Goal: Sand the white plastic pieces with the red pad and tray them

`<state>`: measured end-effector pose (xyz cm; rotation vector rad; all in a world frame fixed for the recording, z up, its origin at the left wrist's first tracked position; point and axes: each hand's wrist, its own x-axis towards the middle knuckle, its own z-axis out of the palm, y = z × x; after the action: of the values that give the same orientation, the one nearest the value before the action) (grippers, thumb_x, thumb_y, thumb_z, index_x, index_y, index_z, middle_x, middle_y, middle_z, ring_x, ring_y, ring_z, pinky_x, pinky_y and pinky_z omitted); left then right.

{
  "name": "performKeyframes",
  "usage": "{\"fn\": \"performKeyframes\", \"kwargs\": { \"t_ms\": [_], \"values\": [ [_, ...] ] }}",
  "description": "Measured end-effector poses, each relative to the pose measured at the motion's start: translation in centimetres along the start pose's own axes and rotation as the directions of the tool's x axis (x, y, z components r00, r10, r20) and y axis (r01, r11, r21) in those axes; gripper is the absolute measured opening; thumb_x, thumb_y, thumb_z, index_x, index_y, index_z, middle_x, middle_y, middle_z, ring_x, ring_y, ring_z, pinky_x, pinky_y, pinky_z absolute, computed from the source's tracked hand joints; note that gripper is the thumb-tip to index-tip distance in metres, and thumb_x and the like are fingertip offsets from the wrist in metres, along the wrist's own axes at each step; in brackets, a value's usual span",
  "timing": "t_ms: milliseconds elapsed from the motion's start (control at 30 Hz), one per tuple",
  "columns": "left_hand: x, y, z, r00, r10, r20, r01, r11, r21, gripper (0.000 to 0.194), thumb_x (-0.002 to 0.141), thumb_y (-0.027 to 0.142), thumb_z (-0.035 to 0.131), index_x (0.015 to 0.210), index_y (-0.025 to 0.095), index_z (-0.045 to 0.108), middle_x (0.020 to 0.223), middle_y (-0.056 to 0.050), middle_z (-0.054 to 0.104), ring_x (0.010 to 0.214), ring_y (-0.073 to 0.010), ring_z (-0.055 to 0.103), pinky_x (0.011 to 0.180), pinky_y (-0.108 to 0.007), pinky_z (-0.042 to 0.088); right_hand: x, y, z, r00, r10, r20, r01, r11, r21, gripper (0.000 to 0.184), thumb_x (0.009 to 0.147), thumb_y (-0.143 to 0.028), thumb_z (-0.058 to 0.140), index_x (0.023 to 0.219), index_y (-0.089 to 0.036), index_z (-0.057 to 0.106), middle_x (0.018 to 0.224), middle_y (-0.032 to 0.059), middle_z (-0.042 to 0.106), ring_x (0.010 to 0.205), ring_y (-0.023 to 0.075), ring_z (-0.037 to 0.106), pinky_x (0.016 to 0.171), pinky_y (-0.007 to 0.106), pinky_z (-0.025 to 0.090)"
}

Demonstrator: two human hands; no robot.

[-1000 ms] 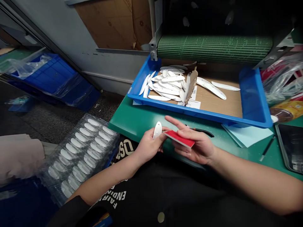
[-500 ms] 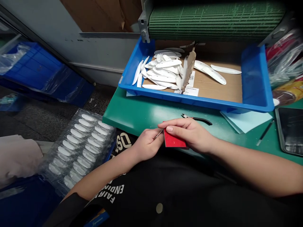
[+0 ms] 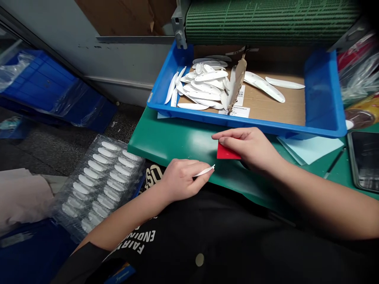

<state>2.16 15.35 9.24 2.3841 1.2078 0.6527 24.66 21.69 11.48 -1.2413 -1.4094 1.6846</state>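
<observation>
Head view: the two hands stand apart above the green surface (image 3: pixel 174 144). The left hand (image 3: pixel 182 179) has its fingers (image 3: pixel 192 167) curled closed, pinching a thin white plastic piece (image 3: pixel 205 171) seen edge-on, with only its tip showing past the fingertips and the rest hidden. The right hand (image 3: pixel 250 148) lies over a red pad (image 3: pixel 227 152), its fingers almost flat across the top. Whether they grip the pad or only press it down cannot be told, and much of it is covered. Beyond them, a blue tray (image 3: pixel 237 123) holds a heap of white plastic pieces (image 3: pixel 204 85), and a clear plastic tray (image 3: pixel 100 185) of similar pieces sits at the left.
</observation>
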Motion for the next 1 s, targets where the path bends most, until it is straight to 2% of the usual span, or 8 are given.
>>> {"fn": "performKeyframes", "kwargs": {
  "t_ms": [100, 233, 367, 500, 667, 800, 900, 1000],
  "values": [
    [-0.1, 0.0, -0.2, 0.999, 0.028, 0.021, -0.029, 0.996, 0.08, 0.029, 0.102, 0.028, 0.051, 0.081, 0.02, 0.068, 0.071, 0.001, 0.067, 0.066, -0.0133, 0.062, 0.061, -0.031, 0.037, 0.2, -0.1, -0.3, 0.975, 0.004, 0.224, 0.012, 0.997, -0.07, 0.039, 0.082, -0.045, 0.08, 0.108, -0.015, 0.084, 0.078, 0.0047, 0.072, 0.065, 0.0186, 0.061, 0.057, 0.025, 0.048],
    [0.0, 0.1, -0.8, 0.997, -0.016, 0.077, 0.002, 0.985, 0.174, 0.023, 0.101, 0.032, 0.053, 0.096, 0.025, 0.075, 0.068, 0.002, 0.063, 0.064, -0.0136, 0.061, 0.056, -0.031, 0.033, 0.1, -0.6, -0.3, 0.997, -0.075, -0.017, 0.067, 0.956, -0.285, 0.03, 0.084, -0.035, 0.073, 0.105, -0.016, 0.085, 0.075, 0.0034, 0.073, 0.064, 0.0194, 0.065, 0.058, 0.025, 0.051],
    [0.2, 0.0, -1.4, 0.996, -0.016, 0.092, -0.011, 0.96, 0.28, 0.022, 0.097, 0.03, 0.054, 0.091, 0.025, 0.075, 0.07, 0.001, 0.063, 0.065, -0.0149, 0.06, 0.054, -0.032, 0.029, 0.0, -0.5, -0.4, 0.966, -0.14, 0.217, 0.208, 0.92, -0.332, 0.031, 0.089, -0.038, 0.071, 0.111, -0.021, 0.084, 0.081, 0.0025, 0.075, 0.073, 0.0231, 0.07, 0.066, 0.028, 0.056],
    [0.2, -0.1, -1.9, 0.991, -0.054, 0.125, 0.01, 0.944, 0.33, 0.021, 0.098, 0.032, 0.056, 0.101, 0.031, 0.077, 0.068, 0.001, 0.059, 0.063, -0.0151, 0.056, 0.054, -0.032, 0.026, 0.7, 0.3, -0.9, 0.964, -0.265, 0.002, 0.22, 0.799, -0.56, 0.027, 0.088, -0.027, 0.065, 0.105, -0.023, 0.085, 0.086, 0.0019, 0.077, 0.077, 0.0248, 0.073, 0.071, 0.031, 0.057],
    [1.2, -0.9, -4.6, 0.986, -0.107, 0.127, 0.078, 0.974, 0.213, 0.027, 0.105, 0.035, 0.048, 0.109, 0.028, 0.074, 0.082, 0.0, 0.065, 0.077, -0.0157, 0.061, 0.065, -0.03, 0.039, 0.4, 1.1, -0.1, 0.946, -0.295, 0.134, 0.324, 0.882, -0.342, 0.027, 0.096, -0.034, 0.062, 0.111, -0.024, 0.083, 0.105, -0.0002, 0.078, 0.094, 0.0239, 0.074, 0.083, 0.029, 0.057],
    [5.5, -3.6, -9.1, 0.942, -0.326, -0.078, 0.329, 0.944, 0.035, 0.042, 0.107, 0.05, 0.042, 0.101, 0.022, 0.072, 0.086, -0.001, 0.069, 0.078, -0.0157, 0.065, 0.073, -0.027, 0.046, 0.5, 3.0, 1.4, 0.918, -0.393, 0.063, 0.385, 0.839, -0.384, 0.03, 0.099, -0.032, 0.057, 0.113, -0.024, 0.082, 0.103, 0.0, 0.078, 0.088, 0.0215, 0.075, 0.079, 0.029, 0.055],
    [11.3, -6.1, -11.7, 0.909, -0.38, -0.168, 0.411, 0.883, 0.226, 0.044, 0.108, 0.05, 0.035, 0.115, 0.023, 0.069, 0.089, -0.003, 0.072, 0.08, -0.0194, 0.066, 0.069, -0.029, 0.045, 0.6, 3.8, 2.1, 0.87, -0.454, 0.19, 0.49, 0.761, -0.426, 0.032, 0.101, -0.028, 0.052, 0.117, -0.024, 0.08, 0.091, -0.0014, 0.078, 0.079, 0.0192, 0.074, 0.075, 0.028, 0.053],
    [17.0, -8.5, -11.9, 0.913, -0.389, -0.119, 0.4, 0.805, 0.437, 0.037, 0.103, 0.042, 0.043, 0.124, 0.022, 0.067, 0.108, -0.009, 0.074, 0.099, -0.0254, 0.067, 0.074, -0.031, 0.045, 0.2, 3.9, 2.2, 0.779, -0.533, 0.332, 0.626, 0.623, -0.469, 0.038, 0.104, -0.025, 0.045, 0.124, -0.02, 0.077, 0.089, 0.0025, 0.077, 0.075, 0.0207, 0.072, 0.072, 0.031, 0.051]
  ]
}}
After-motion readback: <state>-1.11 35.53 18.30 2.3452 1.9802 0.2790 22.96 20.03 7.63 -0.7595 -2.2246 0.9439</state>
